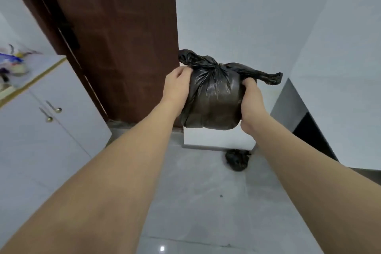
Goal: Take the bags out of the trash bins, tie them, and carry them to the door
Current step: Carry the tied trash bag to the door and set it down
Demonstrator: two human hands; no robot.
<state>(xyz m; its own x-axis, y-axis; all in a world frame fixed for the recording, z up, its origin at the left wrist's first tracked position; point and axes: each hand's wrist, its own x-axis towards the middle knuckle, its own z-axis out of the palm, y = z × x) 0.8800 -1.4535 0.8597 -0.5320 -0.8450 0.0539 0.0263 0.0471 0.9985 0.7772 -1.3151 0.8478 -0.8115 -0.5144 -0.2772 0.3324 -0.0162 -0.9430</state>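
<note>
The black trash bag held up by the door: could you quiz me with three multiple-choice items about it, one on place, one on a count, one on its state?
1. Where is the second, smaller bag?
A. On the cabinet
B. On the floor by the wall
C. Hanging on the door

2. How many black bags show?
A. One
B. Two
C. Four

3. The held bag is:
A. Knotted shut
B. Wide open
C. Torn and spilling

Answers:
1 B: the smaller bag lies on the grey floor.
2 B: only it and the held bag show.
3 A: a knot tops it, between the left hand and right hand gripping its sides.
</note>
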